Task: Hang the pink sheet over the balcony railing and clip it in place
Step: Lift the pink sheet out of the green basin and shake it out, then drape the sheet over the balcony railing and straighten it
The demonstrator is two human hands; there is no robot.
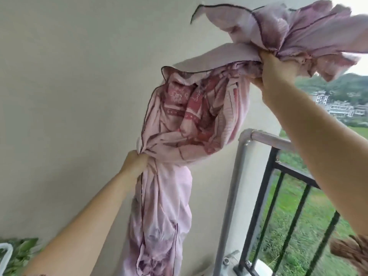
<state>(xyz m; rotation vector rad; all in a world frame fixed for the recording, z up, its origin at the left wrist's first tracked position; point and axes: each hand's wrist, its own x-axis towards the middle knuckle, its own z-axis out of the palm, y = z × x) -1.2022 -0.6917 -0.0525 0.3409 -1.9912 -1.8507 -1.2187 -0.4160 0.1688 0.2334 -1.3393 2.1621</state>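
Note:
The pink sheet (191,120), bunched and twisted, hangs in the air in front of a pale wall. My right hand (276,70) is raised high at the upper right, fist closed on a gathered wad of the sheet, whose loose end flares above it. My left hand (135,164) is lower, near the middle, gripping the sheet where it narrows; the rest hangs down below it toward the floor. The balcony railing (270,139), a grey top tube over black bars, stands to the right of the sheet, apart from it. No clips are visible.
A grey vertical post (233,196) joins the railing to the wall. A white object (260,268) sits at the railing's base. Green leaves (20,253) show at the bottom left. Beyond the bars lie grass and distant buildings (338,108).

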